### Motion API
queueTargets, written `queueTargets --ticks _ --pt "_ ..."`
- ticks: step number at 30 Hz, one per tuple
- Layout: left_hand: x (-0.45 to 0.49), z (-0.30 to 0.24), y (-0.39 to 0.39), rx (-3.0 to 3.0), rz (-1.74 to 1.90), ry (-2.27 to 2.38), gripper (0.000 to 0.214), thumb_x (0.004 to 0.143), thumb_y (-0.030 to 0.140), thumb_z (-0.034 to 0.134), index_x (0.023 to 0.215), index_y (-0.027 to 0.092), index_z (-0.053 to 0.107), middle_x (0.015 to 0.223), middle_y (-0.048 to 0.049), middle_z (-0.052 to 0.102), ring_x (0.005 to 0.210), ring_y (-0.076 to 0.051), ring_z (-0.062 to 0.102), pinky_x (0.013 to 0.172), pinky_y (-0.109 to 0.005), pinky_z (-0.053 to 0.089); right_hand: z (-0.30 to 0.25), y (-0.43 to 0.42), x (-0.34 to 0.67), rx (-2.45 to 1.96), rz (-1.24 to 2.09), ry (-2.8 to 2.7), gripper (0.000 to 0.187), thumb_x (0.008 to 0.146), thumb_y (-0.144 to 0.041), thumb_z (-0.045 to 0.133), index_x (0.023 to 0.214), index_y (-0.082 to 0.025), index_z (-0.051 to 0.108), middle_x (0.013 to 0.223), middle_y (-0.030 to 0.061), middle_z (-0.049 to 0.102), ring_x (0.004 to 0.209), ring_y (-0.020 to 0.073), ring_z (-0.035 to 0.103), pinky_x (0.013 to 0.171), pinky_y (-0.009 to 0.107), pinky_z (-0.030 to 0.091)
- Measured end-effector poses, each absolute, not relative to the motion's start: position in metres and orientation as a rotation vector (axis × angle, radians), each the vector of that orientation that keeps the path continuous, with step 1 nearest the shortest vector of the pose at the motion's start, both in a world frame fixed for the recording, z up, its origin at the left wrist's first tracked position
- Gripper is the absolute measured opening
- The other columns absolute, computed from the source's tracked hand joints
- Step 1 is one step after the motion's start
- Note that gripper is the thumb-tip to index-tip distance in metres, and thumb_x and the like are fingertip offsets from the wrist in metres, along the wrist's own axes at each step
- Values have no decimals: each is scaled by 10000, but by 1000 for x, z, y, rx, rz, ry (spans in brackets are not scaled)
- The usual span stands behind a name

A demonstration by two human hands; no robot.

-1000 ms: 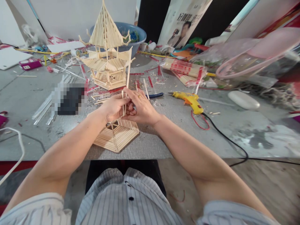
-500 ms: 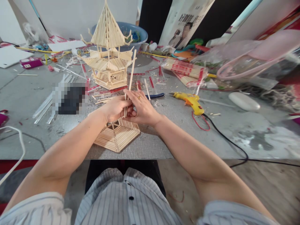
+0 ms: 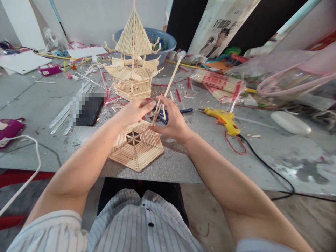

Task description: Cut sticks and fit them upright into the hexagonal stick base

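Thin wooden sticks (image 3: 170,80) slant up and right out of my right hand (image 3: 175,120), whose thumb and fingers grip them near their lower ends. My left hand (image 3: 138,111) is beside them, fingers drawn together and tips close to the sticks; whether it pinches anything is hidden. Below both hands a six-sided stick panel (image 3: 139,154) with a spoked opening lies at the table's front edge. Behind the hands stands a pagoda model (image 3: 133,66) made of the same sticks. Blue-handled pliers (image 3: 186,110) lie partly hidden behind my right hand.
A yellow glue gun (image 3: 224,120) with a black cord lies to the right, near a white rounded object (image 3: 291,123). Left are a dark phone (image 3: 90,110) and clear strips (image 3: 61,119). Bagged sticks (image 3: 217,82) and a blue basin (image 3: 168,42) are farther back.
My hands have come apart slightly, and the sticks now lean right in my right hand. More of the six-sided panel shows. The whole view has shifted a little.
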State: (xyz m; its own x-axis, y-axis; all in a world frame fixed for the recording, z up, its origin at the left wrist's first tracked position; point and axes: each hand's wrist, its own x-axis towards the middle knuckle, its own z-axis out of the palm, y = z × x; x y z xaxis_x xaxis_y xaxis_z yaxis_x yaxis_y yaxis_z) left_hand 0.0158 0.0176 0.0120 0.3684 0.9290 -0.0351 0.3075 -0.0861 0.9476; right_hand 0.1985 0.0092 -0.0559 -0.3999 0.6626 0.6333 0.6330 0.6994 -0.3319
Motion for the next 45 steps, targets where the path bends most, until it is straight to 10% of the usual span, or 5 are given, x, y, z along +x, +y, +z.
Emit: queueTargets --ticks 5,11,45 --pt "-65 15 53 1913 920 1851 195 655 286 722 752 209 571 961 -111 626 1204 -326 459 925 -378 382 -70 23 207 -1147 121 -2047 941 625 -445 750 1416 -184 312 1361 188 477 1246 366 459 1030 590 330" --pt "-122 -11 66 1880 110 2369 629 717 460 631 1186 64 497 1323 -303 457 1230 -476 419 943 -582 360 -74 27 210 -1315 194 -2036 950 597 -441 768 1388 -129 344 1344 200 496 1255 366 456 1047 555 319" --pt "-120 -17 76 1870 199 2553 668 706 486 601 1252 113 503 1206 -212 592 1178 -411 470 896 -510 409 -66 22 206 -1293 79 -2089 925 612 -408 769 1381 -149 325 1333 193 501 1251 346 461 1055 553 308"
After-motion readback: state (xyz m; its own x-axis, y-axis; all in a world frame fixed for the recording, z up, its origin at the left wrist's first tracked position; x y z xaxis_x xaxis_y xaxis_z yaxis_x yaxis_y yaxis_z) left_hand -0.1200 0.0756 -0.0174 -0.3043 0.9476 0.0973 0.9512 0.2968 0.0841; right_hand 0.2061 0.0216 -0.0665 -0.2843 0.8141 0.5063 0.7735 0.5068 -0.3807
